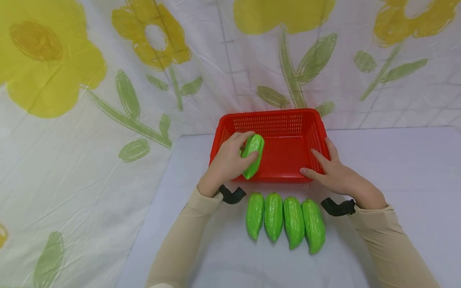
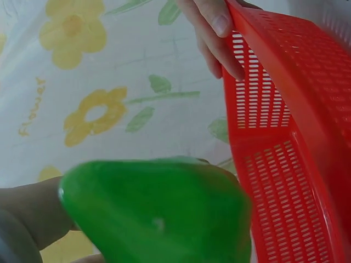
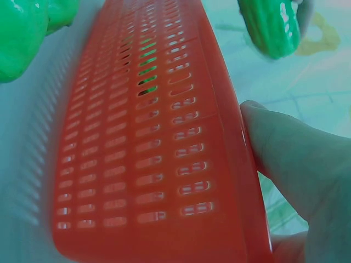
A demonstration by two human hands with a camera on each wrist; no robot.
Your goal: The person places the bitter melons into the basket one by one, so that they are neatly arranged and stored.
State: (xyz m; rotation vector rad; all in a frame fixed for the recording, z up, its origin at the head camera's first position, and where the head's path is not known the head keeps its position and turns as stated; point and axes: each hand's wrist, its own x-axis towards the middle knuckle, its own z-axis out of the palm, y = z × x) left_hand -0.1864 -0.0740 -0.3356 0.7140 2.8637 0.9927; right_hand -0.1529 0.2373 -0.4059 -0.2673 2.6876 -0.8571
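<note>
My left hand (image 1: 230,158) grips a glossy green vegetable (image 1: 256,146), long, lumpy and tapered like a bitter melon, with thumb and fingers on its two sides. It is held tilted over the left part of a red slotted plastic basket (image 1: 270,176). In the left wrist view the green vegetable (image 2: 159,213) fills the lower middle. At the basket's right front corner, my right hand (image 1: 335,172) holds the rim, thumb (image 3: 290,142) inside the front wall. Green shows through the slots in the right wrist view; what lies there is mostly hidden.
Several matching green vegetables (image 1: 273,218) lie side by side in a row in front of the basket, on a white-covered table (image 1: 407,168). Behind the table hangs a flower-printed cloth (image 1: 216,80). Black wrist mounts (image 1: 232,195) stick out below both hands.
</note>
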